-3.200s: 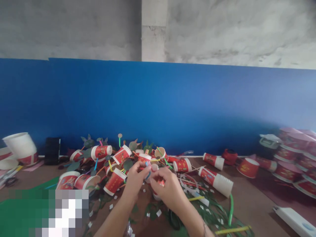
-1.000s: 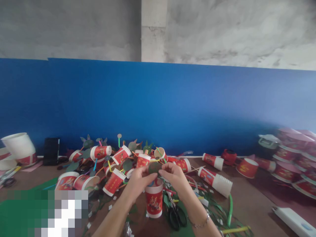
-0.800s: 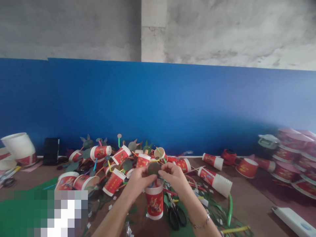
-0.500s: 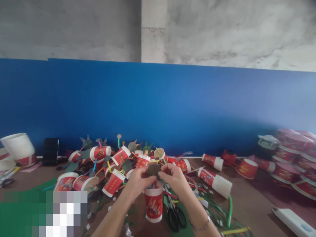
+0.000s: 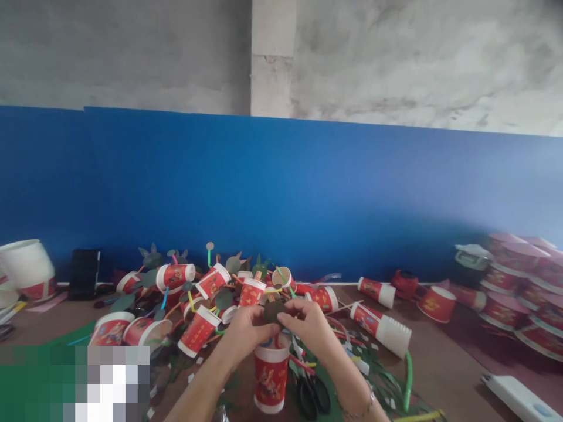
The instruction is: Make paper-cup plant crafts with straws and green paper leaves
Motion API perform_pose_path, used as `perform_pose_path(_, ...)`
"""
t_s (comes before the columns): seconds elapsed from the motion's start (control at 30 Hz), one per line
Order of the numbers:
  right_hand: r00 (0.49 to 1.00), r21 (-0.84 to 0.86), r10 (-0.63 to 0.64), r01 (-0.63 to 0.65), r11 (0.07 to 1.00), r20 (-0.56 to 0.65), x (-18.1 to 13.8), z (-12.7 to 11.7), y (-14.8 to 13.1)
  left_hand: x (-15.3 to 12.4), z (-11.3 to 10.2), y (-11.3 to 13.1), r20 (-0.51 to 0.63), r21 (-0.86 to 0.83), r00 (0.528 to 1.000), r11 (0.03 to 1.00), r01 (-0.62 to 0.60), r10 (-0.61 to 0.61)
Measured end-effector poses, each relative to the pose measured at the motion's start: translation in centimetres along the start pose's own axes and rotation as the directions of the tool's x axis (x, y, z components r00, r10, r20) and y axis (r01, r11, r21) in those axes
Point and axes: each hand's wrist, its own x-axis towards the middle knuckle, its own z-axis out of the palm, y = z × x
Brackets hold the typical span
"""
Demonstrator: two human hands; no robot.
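My left hand (image 5: pixel 244 333) and right hand (image 5: pixel 308 327) pinch 1 dark green disc (image 5: pixel 273 310) between their fingertips — both closed on it, just above an upright red cup (image 5: pixel 269 380) on the table (image 5: pixel 444 363). Black scissors (image 5: pixel 313 394) lie right of the cup — a heap of red cups (image 5: pixel 193 293) sits behind.

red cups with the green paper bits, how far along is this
Done, by the look of it: a pile of red cups lies behind, straws and green shapes poking from it. In hand: left hand and right hand pinch a dark green disc above an upright cup. Left: nested plain cups lie at right, scissors close by.
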Motion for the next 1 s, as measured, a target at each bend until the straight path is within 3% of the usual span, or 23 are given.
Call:
perform_pose_path(0.37,0.997,0.063,0.023,-0.028,0.998,0.067,-0.4,0.3,-0.8,-0.4,0.4,0.3,0.006,0.1,1.0,0.995,-0.024,0.023)
perform_pose_path(0.63,0.997,-0.031,-0.031,0.033,0.999,0.065,-0.5,0.4,-1.0,0.0,-0.5,-0.4,0.123,0.227,0.991,0.97,-0.085,0.058)
perform_pose_path(0.87,0.998,0.03,-0.034,0.032,0.999,0.058,-0.2,0.1,-0.6,0.1,-0.8,-0.3,0.018,0.257,0.998,0.964,-0.066,0.064)
perform_pose_path(1.0,0.997,0.003,0.029,-0.029,1.0,0.066,-0.3,-0.4,-0.6,0.2,-2.1,0.3,-0.092,0.395,0.993,0.918,-0.03,0.072)
